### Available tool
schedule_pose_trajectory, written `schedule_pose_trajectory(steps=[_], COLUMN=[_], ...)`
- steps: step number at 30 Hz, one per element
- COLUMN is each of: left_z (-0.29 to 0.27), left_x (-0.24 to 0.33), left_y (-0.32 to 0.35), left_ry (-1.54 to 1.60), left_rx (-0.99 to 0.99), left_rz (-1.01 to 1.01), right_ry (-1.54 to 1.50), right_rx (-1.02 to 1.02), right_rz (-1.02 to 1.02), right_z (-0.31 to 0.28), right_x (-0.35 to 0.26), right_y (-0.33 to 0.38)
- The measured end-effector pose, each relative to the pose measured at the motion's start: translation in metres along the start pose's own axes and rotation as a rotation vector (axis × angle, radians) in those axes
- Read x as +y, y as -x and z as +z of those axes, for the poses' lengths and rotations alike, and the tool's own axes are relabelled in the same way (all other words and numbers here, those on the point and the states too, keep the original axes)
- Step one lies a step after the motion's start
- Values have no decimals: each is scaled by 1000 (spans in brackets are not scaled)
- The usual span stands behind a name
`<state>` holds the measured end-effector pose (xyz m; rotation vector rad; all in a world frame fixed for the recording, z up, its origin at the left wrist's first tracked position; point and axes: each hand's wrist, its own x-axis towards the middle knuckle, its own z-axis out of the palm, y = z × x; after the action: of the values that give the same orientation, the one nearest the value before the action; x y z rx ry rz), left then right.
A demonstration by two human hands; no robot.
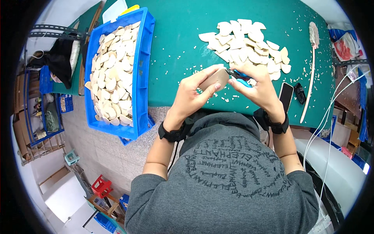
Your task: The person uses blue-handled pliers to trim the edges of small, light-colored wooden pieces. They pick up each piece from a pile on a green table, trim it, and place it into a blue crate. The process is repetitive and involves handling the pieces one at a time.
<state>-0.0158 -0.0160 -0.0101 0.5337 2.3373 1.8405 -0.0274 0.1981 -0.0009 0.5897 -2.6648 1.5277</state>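
My left hand (193, 93) grips a flat beige wooden piece (216, 79) above the near edge of the green table (183, 35). My right hand (258, 86) is closed on small blue-handled cutters (238, 75), whose dark jaws touch the right edge of that piece. Just beyond my hands lies a heap of similar pale curved pieces (247, 45). To my left a blue plastic crate (143, 74) holds many more of these pieces. Small pale offcuts are scattered on the green surface around my hands.
A black phone (285, 96) and a small dark object (300, 93) lie right of my right hand. A long thin stick with a pale brush-like head (311, 58) lies at the table's right. White cables (331, 113) hang at the right edge. Shelving and stools stand on the floor at left.
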Motion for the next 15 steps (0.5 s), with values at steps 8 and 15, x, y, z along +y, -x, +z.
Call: schedule_pose_trajectory(steps=[8,15], left_z=[-4,-4], left_x=[7,11], left_y=[2,2], left_ry=[-113,-192], left_rx=[-24,1], left_rz=[45,131], right_ry=[18,62], right_rx=[-64,-31], right_rz=[-12,-53], right_z=[-7,-8], right_x=[-1,-2], right_y=[4,7])
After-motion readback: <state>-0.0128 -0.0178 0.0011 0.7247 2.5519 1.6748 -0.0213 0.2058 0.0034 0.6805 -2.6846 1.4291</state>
